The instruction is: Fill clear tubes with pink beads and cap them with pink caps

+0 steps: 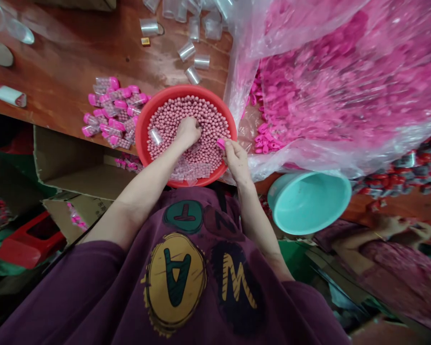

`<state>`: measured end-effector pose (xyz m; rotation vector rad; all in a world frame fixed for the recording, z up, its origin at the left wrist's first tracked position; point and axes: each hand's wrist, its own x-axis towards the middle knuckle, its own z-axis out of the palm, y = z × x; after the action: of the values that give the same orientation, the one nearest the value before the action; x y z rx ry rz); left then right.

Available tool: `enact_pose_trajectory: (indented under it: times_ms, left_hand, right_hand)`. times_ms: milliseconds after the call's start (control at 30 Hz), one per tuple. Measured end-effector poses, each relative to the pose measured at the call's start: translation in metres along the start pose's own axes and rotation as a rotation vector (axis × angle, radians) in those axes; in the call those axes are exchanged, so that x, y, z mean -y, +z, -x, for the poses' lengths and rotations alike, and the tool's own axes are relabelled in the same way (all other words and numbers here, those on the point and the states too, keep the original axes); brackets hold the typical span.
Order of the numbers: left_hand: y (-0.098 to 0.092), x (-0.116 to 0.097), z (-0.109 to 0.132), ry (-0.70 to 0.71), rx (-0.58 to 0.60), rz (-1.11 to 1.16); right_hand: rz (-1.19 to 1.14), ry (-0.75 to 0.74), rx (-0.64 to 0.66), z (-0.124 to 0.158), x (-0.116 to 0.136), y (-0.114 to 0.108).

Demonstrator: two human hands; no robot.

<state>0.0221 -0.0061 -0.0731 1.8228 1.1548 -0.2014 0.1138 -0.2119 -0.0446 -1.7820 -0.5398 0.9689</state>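
Note:
In front of me a red bowl [141,139] holds many round pink beads [204,112]. My left hand [188,132] is down among the beads with its fingers curled closed; what they hold, if anything, is hidden. At the bowl's right rim my right hand [236,157] pinches a small bright pink plastic cap [221,143]. A clear plastic tube [155,136] lies on the beads at the left. Several clear pieces with beads [190,171] rest along the bowl's near side.
Left of the bowl lie several pink-capped tubes of beads [115,112], above an open cardboard box [79,160]. Clear tubes [187,50] are scattered behind. A plastic bag of pink caps [330,91] fills the right. Nearer stands a turquoise basin [309,201]; a co-worker's hands [407,227] are beyond it.

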Motion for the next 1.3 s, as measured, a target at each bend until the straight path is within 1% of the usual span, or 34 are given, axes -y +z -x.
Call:
enact_pose_trajectory:
  times_ms: [67,133,233,300,367,467,567,633,733,833,900,1000,1067,1200,1300]
  left_hand:
    - [0.009,-0.003,0.003,-0.044,-0.028,0.017]
    - [0.011,-0.004,0.007,-0.092,-0.005,0.166]
    - [0.004,0.001,0.015,-0.199,0.105,0.495]
    - [-0.003,0.007,0.023,-0.233,0.174,0.696]
    - [-0.009,0.013,0.034,-0.217,0.2,0.853]
    - [-0.015,0.022,0.048,-0.128,0.221,1.008]
    - [-0.017,0.025,0.057,-0.025,0.222,1.07]
    - [-0.018,0.024,0.059,0.016,0.219,1.089]
    - [-0.021,0.018,0.063,0.026,0.245,1.11]
    - [-0.025,0.008,0.071,0.014,0.279,1.131]
    - [-0.026,0.0,0.078,-0.004,0.296,1.147]
    - [-0.022,-0.01,0.086,-0.035,0.305,1.149]
    - [-0.017,-0.014,0.088,-0.028,0.293,1.133]
    - [-0.007,-0.016,0.088,0.038,0.215,1.103]
    - [-0.003,-0.015,0.09,0.012,0.2,1.112]
  right_hand:
    - [-0.028,0.021,0.009,0.0,-0.004,0.003]
    - [-0.064,0.069,0.042,0.001,-0.006,0.005]
    - [-0.097,0.108,0.095,0.003,-0.008,0.007]
    - [-0.096,0.098,0.113,0.003,-0.008,0.007]
    - [-0.079,0.069,0.105,0.0,-0.007,0.005]
    - [-0.032,-0.011,0.043,-0.008,-0.002,0.002]
    - [0.05,-0.149,-0.021,-0.018,0.007,0.003]
    - [0.085,-0.256,-0.05,-0.024,0.016,0.004]
    - [0.138,-0.387,-0.044,-0.032,0.033,0.007]
    - [0.238,-0.473,-0.009,-0.036,0.048,0.008]
    - [0.292,-0.484,-0.011,-0.035,0.057,0.009]
    - [0.353,-0.425,-0.017,-0.027,0.068,0.009]
    - [0.377,-0.385,-0.007,-0.02,0.073,0.01]
    - [0.403,-0.358,-0.015,-0.011,0.078,0.01]
    - [0.401,-0.358,-0.018,-0.009,0.075,0.01]
